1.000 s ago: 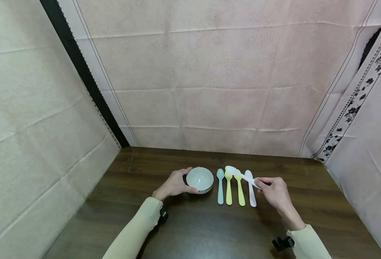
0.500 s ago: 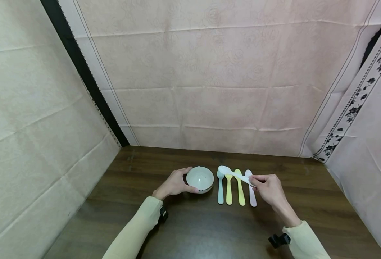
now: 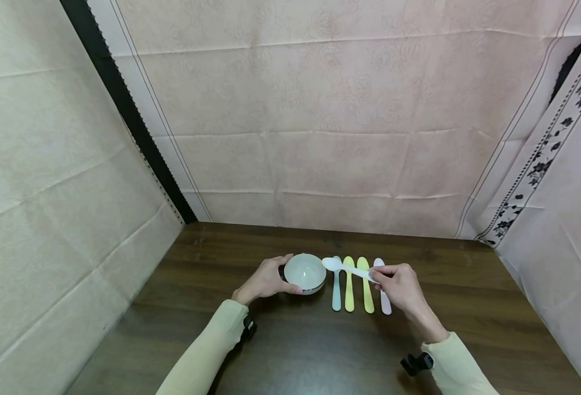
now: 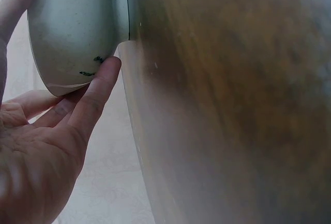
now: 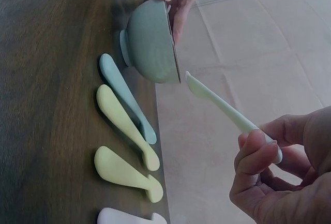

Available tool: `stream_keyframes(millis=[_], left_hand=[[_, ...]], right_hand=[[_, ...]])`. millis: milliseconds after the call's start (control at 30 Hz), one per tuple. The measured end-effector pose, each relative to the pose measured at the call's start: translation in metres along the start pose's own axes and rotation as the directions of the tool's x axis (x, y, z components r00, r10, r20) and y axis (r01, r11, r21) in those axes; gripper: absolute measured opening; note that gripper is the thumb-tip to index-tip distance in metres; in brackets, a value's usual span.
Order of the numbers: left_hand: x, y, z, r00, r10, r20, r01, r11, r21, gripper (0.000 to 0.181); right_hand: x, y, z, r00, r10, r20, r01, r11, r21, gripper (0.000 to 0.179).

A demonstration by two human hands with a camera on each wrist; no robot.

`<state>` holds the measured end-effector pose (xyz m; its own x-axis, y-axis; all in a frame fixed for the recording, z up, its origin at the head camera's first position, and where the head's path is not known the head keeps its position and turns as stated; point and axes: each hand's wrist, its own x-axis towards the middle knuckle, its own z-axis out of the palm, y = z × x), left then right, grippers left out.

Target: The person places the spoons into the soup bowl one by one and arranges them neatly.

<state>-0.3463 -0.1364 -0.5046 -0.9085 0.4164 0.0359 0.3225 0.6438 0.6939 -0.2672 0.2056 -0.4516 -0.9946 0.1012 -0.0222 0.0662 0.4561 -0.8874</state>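
Observation:
My left hand (image 3: 269, 278) holds a small pale bowl (image 3: 305, 272) by its side, thumb at the near side and fingers behind. In the left wrist view, fingers touch its outer wall, which bears small dark green marks. Between thumb and fingers, my right hand (image 3: 400, 282) pinches the handle end of a white spoon (image 3: 351, 269). Its head points left, right at the bowl's rim and above the table, as the right wrist view shows. Below it lie a light blue spoon (image 3: 336, 293), two yellow spoons (image 5: 124, 118) and a pale lilac spoon (image 3: 385, 302), side by side.
The dark wooden table (image 3: 310, 351) ends at a pale cloth wall (image 3: 320, 131) behind. Cloth panels also hang at the left (image 3: 63, 219) and right (image 3: 562, 230). Both wrists carry black camera mounts (image 3: 417, 362).
My right hand has moved left with the white spoon, taking its head from over the yellow spoons to the bowl's rim. The left hand and bowl have stayed in place.

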Motion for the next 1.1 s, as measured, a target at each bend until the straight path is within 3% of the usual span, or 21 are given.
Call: stream_keyframes(millis=[533, 800, 1100], left_hand=[[-0.001, 0.001, -0.001, 1.0, 0.002, 0.007, -0.002, 1.0, 0.003, 0.109], [0.0, 0.0, -0.001, 1.0, 0.002, 0.005, -0.002, 1.0, 0.0, 0.109], [0.0, 0.001, -0.001, 1.0, 0.009, 0.0, -0.009, 1.0, -0.011, 0.108]], right_hand=[[0.005, -0.002, 0.017, 1.0, 0.007, 0.02, -0.007, 1.0, -0.004, 0.021], [0.007, -0.004, 0.025, 0.999, -0.044, 0.03, 0.045, 0.999, -0.022, 0.018], [0.01, -0.006, 0.034, 0.999, -0.027, 0.044, 0.028, 0.999, -0.016, 0.017]])
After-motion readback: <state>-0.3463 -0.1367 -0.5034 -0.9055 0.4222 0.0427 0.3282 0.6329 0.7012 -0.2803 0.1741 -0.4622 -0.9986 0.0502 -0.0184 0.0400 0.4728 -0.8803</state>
